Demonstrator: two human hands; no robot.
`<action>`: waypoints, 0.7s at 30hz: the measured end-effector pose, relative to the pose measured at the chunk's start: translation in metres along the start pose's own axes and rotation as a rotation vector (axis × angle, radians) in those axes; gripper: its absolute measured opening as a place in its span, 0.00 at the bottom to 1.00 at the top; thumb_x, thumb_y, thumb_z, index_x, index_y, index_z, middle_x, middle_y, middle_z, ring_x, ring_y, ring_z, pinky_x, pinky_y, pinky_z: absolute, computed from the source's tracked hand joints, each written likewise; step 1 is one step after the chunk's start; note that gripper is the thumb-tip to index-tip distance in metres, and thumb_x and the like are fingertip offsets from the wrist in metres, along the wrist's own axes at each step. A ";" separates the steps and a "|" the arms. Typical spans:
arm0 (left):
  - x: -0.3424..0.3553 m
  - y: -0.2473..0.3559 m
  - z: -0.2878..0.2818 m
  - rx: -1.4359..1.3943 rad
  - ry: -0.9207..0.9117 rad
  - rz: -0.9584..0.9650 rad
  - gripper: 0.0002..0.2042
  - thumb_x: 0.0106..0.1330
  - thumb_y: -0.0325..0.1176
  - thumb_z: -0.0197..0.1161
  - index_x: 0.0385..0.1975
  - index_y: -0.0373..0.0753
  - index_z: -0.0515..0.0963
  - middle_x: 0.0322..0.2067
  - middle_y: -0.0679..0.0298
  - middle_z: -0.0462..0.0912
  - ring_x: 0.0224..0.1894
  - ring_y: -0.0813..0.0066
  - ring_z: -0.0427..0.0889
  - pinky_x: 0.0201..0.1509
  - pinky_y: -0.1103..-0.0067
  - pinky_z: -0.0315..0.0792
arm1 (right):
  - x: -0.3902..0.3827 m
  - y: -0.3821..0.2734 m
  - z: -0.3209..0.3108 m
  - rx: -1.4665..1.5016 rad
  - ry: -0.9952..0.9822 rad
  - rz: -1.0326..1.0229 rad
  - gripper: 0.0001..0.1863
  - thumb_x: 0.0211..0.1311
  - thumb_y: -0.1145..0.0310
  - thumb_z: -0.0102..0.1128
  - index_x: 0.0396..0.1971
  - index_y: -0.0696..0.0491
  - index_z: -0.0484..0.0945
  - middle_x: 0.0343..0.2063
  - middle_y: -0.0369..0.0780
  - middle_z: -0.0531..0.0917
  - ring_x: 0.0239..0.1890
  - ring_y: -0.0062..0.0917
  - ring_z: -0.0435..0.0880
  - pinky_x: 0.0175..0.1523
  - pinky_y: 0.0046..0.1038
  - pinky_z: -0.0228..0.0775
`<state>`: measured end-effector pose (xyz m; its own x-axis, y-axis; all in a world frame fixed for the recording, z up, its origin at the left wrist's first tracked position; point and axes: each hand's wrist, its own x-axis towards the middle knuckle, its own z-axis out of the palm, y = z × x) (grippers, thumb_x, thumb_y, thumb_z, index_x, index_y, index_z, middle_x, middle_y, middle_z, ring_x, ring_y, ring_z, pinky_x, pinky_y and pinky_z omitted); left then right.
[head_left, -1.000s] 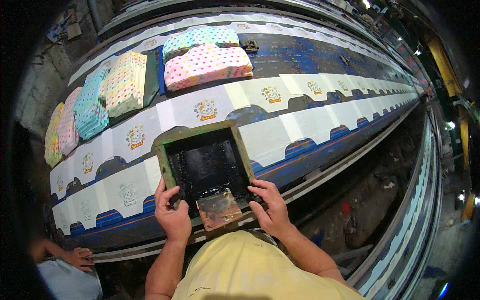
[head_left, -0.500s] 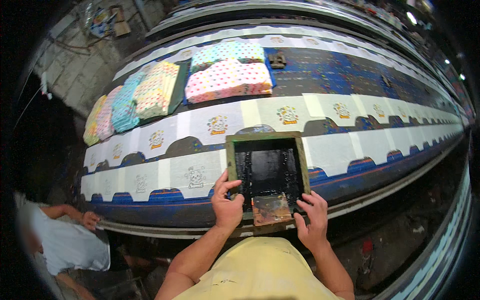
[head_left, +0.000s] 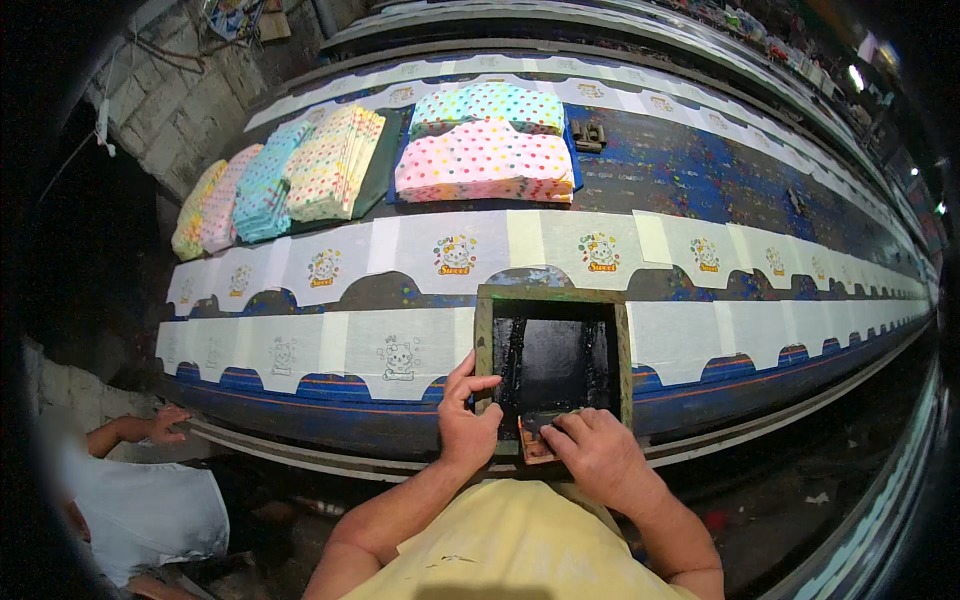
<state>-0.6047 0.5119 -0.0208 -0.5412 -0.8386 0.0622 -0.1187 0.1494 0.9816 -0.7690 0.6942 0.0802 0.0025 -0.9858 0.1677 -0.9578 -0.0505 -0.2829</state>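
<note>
A green wooden printing frame [head_left: 484, 330] with a black inked screen [head_left: 556, 362] lies flat on a white fabric piece at the near edge of a long blue table [head_left: 690, 170]. My left hand [head_left: 466, 425] grips the frame's near left corner, fingers over its rim. My right hand [head_left: 596, 455] is closed on a small squeegee [head_left: 534, 440] resting at the screen's near end. To the left, white fabric pieces [head_left: 400, 345] show printed black cartoon outlines; the row behind [head_left: 455, 250] carries coloured prints.
Stacks of polka-dot fabric [head_left: 486, 150] and fanned bundles [head_left: 330, 160] sit at the back of the table. Another person in a white shirt [head_left: 140, 510] crouches low at my left, one hand [head_left: 168, 420] near the table's edge. A dark floor lies to the right.
The frame has shifted along the row onto another white piece. My right hand moved from the frame's edge onto the squeegee. The view swung, bringing the crouching person further in.
</note>
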 end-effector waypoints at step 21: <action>0.006 0.005 -0.015 0.026 -0.092 0.083 0.22 0.68 0.13 0.66 0.60 0.38 0.87 0.80 0.45 0.71 0.82 0.49 0.72 0.86 0.61 0.64 | 0.083 0.054 0.009 0.012 0.152 0.142 0.27 0.55 0.83 0.68 0.58 0.55 0.88 0.51 0.47 0.88 0.54 0.48 0.87 0.60 0.47 0.80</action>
<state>-0.5958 0.4995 -0.0129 -0.6244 -0.7710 0.1251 -0.0915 0.2312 0.9686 -0.8180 0.6082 0.0699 -0.1766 -0.9477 0.2657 -0.9418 0.0843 -0.3253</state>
